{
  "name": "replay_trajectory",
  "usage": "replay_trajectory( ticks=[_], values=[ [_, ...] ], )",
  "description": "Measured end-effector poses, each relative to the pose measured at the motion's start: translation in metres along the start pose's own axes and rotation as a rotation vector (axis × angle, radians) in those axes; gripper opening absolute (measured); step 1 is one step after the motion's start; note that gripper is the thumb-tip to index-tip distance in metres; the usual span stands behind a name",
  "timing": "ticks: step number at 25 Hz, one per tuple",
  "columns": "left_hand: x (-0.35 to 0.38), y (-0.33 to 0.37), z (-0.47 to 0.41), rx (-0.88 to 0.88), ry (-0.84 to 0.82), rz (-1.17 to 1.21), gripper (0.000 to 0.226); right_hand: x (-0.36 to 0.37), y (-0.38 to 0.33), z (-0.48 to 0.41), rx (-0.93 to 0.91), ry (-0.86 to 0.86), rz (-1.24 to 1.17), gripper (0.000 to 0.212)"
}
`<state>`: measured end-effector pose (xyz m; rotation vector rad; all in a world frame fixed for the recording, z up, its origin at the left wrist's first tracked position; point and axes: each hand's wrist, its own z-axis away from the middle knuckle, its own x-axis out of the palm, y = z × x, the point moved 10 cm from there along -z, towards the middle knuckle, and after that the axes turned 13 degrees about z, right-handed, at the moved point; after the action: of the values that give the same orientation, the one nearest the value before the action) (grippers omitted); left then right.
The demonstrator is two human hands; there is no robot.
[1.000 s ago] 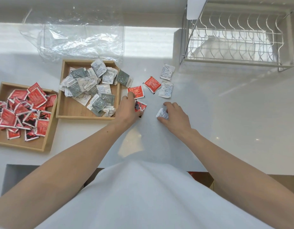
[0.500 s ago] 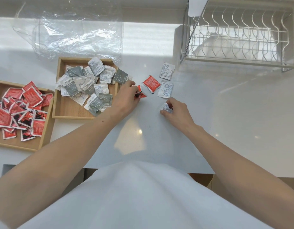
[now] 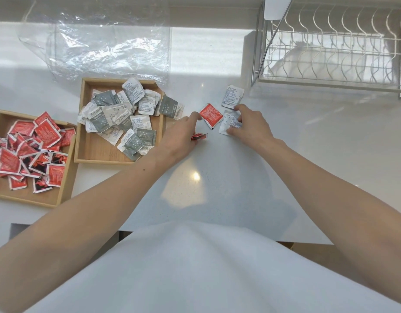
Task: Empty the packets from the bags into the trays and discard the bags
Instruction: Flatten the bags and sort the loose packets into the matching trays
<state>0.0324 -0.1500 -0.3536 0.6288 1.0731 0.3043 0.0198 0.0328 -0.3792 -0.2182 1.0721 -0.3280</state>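
My left hand [image 3: 180, 137] holds red packets [image 3: 199, 136] under its palm, and its forefinger touches a loose red packet [image 3: 210, 115] on the counter. My right hand [image 3: 249, 124] grips a white packet [image 3: 235, 125] and presses on another white packet [image 3: 225, 123] beneath it. A third white packet [image 3: 232, 99] lies just beyond. The middle wooden tray [image 3: 100, 152] holds several grey and white packets. The left wooden tray [image 3: 25, 197] holds several red packets. An empty clear plastic bag [image 3: 100, 44] lies flat behind the trays.
A wire dish rack [image 3: 334, 53] stands at the back right on the white counter [image 3: 217, 188]. My white shirt fills the bottom of the view. One grey packet [image 3: 171, 108] hangs over the middle tray's right rim.
Both hands have moved forward. My left hand picked up two red packets and now reaches the third. My right hand lifted one white packet and moved onto the one farther back.
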Motion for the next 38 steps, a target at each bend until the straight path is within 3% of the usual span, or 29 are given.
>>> replay_trajectory(
  ticks=[9,13,16,23,27,31,38],
  values=[
    [0.005,0.023,-0.052,-0.008,-0.167,-0.034,0.071,-0.004,0.020,0.017,0.029,0.092,0.001,0.027],
    [0.015,0.024,-0.061,0.001,-0.232,-0.100,0.055,0.001,0.034,0.026,0.055,0.053,-0.101,0.042],
    [0.010,0.023,-0.062,-0.004,-0.197,-0.112,0.052,0.005,0.036,0.026,0.059,0.042,-0.075,0.046],
    [0.001,0.028,-0.048,0.074,-0.067,-0.148,0.036,0.004,0.025,0.022,0.053,0.025,-0.011,0.026],
    [-0.001,0.016,-0.029,0.016,-0.041,0.042,0.032,-0.022,0.018,0.008,0.055,0.084,-0.102,0.039],
    [-0.010,0.003,-0.004,-0.063,0.028,0.180,0.040,-0.039,-0.013,-0.028,-0.033,0.075,0.030,0.062],
    [-0.036,-0.029,0.027,-0.169,0.186,0.349,0.037,-0.030,-0.026,-0.066,0.021,0.018,0.234,0.058]
  ],
)
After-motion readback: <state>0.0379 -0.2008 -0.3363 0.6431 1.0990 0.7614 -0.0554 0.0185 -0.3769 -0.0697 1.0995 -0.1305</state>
